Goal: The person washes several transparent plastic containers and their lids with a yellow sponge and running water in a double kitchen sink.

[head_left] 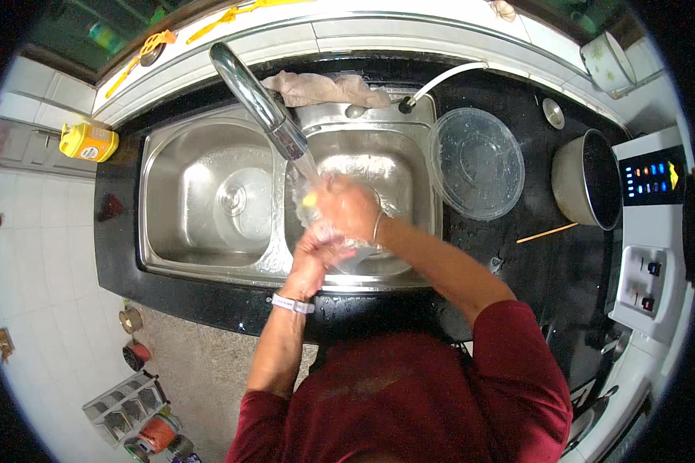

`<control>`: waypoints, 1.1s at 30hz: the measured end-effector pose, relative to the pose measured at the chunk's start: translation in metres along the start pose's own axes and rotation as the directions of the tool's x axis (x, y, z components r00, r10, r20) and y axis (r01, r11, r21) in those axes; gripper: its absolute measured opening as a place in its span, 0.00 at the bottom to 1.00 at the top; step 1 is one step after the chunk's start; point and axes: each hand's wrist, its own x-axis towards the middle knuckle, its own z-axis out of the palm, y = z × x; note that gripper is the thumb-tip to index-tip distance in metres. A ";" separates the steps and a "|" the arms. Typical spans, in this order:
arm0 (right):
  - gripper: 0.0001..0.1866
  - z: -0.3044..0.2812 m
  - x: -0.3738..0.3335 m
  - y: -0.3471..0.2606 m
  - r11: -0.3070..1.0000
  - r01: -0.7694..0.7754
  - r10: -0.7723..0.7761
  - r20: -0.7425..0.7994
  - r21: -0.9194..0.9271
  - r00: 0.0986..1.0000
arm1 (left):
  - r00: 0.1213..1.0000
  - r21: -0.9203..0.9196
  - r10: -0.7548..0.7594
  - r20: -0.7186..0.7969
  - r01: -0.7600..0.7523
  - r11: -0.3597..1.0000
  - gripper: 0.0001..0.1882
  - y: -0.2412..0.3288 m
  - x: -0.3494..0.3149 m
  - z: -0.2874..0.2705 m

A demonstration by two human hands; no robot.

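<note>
Both hands are together over the right basin [415,185], under the running faucet [289,139]. My left hand [309,262] is closed on a clear plastic piece [349,261], thin and see-through, perhaps a bag or container; its shape is blurred. Above it, my right hand [351,210] curls inward against the same plastic, its fingers smeared by motion. A small yellow patch [310,200] shows at the right fingertips, too unclear to name. Water from the spout falls at the right hand's fingers.
The left basin [174,185] adjoins. A grey cloth [324,89] lies behind the faucet. To the right are a round clear lid [477,163], a chopstick [547,233], a metal pot [575,181] and a small metal cup [553,113]. A yellow jug [89,143] stands at the left.
</note>
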 end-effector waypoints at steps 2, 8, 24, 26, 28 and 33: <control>0.19 0.001 -0.029 -0.035 0.995 0.096 -0.100 -0.143 -0.034 0.985 | 0.986 -0.199 0.153 -0.069 -0.164 0.966 0.36 0.021 0.007 0.002; 0.21 0.015 -0.022 0.003 0.975 -0.028 0.079 -0.224 0.220 0.971 | 0.999 0.061 0.039 0.009 -0.039 0.997 0.31 -0.010 0.002 -0.002; 0.11 -0.009 -0.017 0.033 0.724 -0.366 0.472 -0.033 0.584 0.881 | 0.998 -0.122 0.059 0.004 -0.058 0.991 0.28 0.015 0.000 0.006; 0.12 -0.030 -0.018 0.053 0.869 -0.147 0.293 -0.254 0.472 0.922 | 0.998 -0.126 0.067 0.008 -0.065 0.990 0.29 0.018 0.000 0.002; 0.13 -0.042 -0.028 0.063 0.889 -0.163 0.281 -0.230 0.427 0.932 | 0.997 -0.123 0.069 0.019 -0.066 0.990 0.29 0.021 0.002 -0.001; 0.11 -0.057 -0.036 0.091 0.578 -0.502 0.568 0.125 0.643 0.814 | 0.999 -0.074 0.048 0.018 -0.047 0.996 0.27 0.014 0.002 0.001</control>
